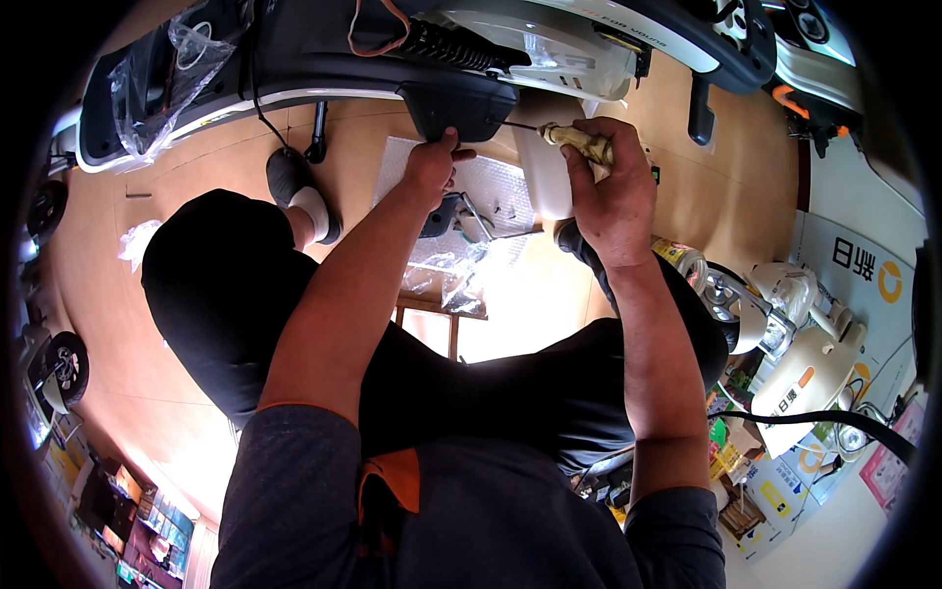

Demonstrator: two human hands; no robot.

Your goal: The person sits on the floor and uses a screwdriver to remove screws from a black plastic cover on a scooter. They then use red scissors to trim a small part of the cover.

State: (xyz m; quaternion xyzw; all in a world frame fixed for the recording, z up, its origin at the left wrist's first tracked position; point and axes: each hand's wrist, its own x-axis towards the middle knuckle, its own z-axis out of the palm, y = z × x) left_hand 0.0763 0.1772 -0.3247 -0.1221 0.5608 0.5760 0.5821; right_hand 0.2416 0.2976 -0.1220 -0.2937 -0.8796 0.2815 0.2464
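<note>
My right hand (610, 191) is closed round the yellowish handle of a screwdriver (579, 142). Its thin shaft points left, and the tip meets the right side of a black plastic cover (456, 108). That cover sits at the lower edge of a white and black electric scooter (324, 88). From below, my left hand (432, 169) grips the cover's near edge, with the thumb against its face and the other fingers curled. Any screw at the driver's tip is too small to make out.
Bubble wrap (502, 182) lies on the floor below the cover, with a dark part and metal pieces on it. Clear plastic film (469, 280) is crumpled nearby. A black coil spring (451, 44) is above the cover. Flattened cardboard (854, 250) and a cream panel (810, 383) are at right.
</note>
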